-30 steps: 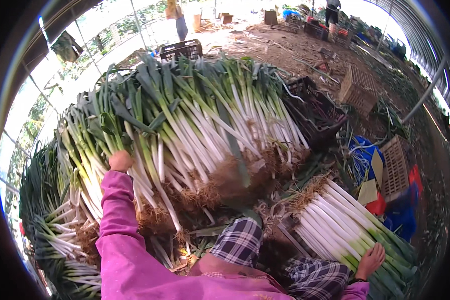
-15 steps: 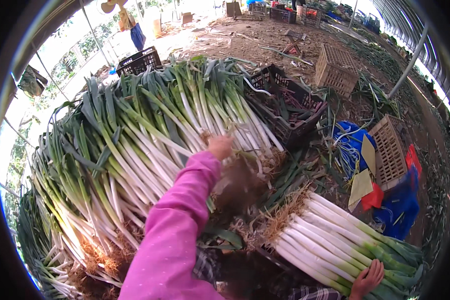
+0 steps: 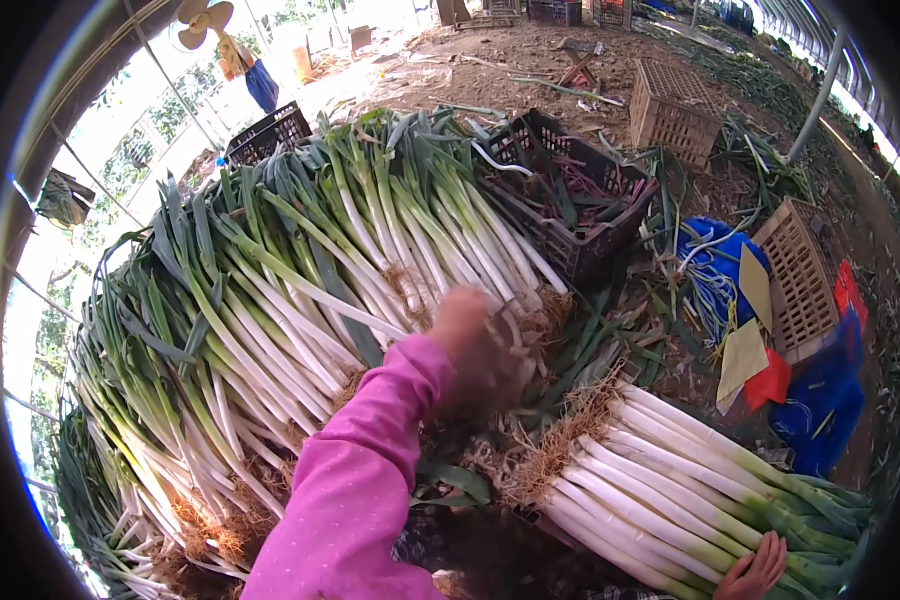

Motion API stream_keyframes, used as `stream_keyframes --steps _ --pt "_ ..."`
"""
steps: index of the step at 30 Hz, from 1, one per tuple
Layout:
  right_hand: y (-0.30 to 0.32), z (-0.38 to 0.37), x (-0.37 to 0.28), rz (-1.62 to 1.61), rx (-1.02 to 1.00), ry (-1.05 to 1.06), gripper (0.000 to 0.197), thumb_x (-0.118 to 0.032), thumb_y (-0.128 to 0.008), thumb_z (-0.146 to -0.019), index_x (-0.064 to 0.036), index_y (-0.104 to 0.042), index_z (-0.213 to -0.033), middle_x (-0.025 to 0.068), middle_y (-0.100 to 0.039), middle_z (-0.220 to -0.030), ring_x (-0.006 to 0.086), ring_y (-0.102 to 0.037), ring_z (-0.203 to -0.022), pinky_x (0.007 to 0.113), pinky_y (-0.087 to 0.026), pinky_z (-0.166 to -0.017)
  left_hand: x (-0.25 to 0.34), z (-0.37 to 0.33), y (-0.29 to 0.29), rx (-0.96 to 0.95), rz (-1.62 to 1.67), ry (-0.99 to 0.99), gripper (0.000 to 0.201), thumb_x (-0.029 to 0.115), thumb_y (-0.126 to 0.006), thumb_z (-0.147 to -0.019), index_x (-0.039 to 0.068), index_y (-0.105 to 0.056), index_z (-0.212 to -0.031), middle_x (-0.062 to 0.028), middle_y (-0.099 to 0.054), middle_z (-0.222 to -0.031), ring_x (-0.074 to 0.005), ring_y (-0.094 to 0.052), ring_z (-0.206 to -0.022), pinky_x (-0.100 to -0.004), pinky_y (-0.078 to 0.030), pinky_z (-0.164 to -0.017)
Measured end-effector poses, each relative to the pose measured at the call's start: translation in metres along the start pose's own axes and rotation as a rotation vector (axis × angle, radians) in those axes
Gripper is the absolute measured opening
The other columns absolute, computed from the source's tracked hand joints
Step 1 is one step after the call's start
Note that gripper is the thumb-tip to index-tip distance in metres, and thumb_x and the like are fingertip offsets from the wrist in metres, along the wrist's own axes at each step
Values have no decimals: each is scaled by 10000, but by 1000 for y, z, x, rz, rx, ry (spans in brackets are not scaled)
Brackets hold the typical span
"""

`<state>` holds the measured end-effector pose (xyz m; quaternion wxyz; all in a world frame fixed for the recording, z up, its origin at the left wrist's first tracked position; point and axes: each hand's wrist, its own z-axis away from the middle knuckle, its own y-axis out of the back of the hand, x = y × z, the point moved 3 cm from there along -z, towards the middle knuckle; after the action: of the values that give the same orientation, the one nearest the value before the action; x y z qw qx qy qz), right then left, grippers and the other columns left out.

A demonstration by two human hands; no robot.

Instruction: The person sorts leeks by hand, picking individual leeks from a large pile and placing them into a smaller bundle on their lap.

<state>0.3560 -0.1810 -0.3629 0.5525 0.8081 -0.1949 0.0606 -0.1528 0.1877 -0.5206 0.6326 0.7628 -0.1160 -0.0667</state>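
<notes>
Two hands — two leek piles.

Counts: leeks, crates and hands

Two lots of leeks: one big pile and one smaller bundle. Two black crates, two tan lattice baskets. Two hands: left, right.

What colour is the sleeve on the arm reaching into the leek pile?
Bright pink with tiny pale dots, on the sleeve in the head view.
</notes>
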Motion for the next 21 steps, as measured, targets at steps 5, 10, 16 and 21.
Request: stream_keyframes --steps 5,10,16,21 --pt "2 1 1 -11 20 12 384 -321 -456 -969 -99 -617 -1237 102 -615 -1242 343 -549 -1153 496 -419 -953 -60 -15 -39 -264 -459 41 313 249 -544 -872 199 -683 -1148 -79 -560 -1308 -323 -402 -1311 -607 -207 -1082" --pt "5 5 5 -2 22 12 362 -288 -466 -960 -94 -626 -1221 100 -631 -1216 339 -561 -1137 493 -426 -947 -40 -7 -27 -639 -451 176 365 160 -535 -878 -95 -609 -1129 -237 -506 -1333 -363 -411 -1302 -614 -324 -1007" --pt "9 -2 -3 -24 42 16 351 -253 -499 -932 -91 -628 -1215 107 -632 -1213 335 -564 -1133 488 -429 -957 -125 68 78 -143 -187 451 332 152 -576 -861 -1 -518 -1149 -266 -583 -1168 -370 -607 -1074 -444 -542 -782" --pt "9 -4 -3 -32 29 11 349 -234 -540 -889 -96 -630 -1197 99 -624 -1216 334 -559 -1127 489 -432 -956 -97 140 129 -269 231 615 315 103 -585 -808 -26 -489 -1078 -210 -651 -821 -365 -672 -787 -454 -538 -680"
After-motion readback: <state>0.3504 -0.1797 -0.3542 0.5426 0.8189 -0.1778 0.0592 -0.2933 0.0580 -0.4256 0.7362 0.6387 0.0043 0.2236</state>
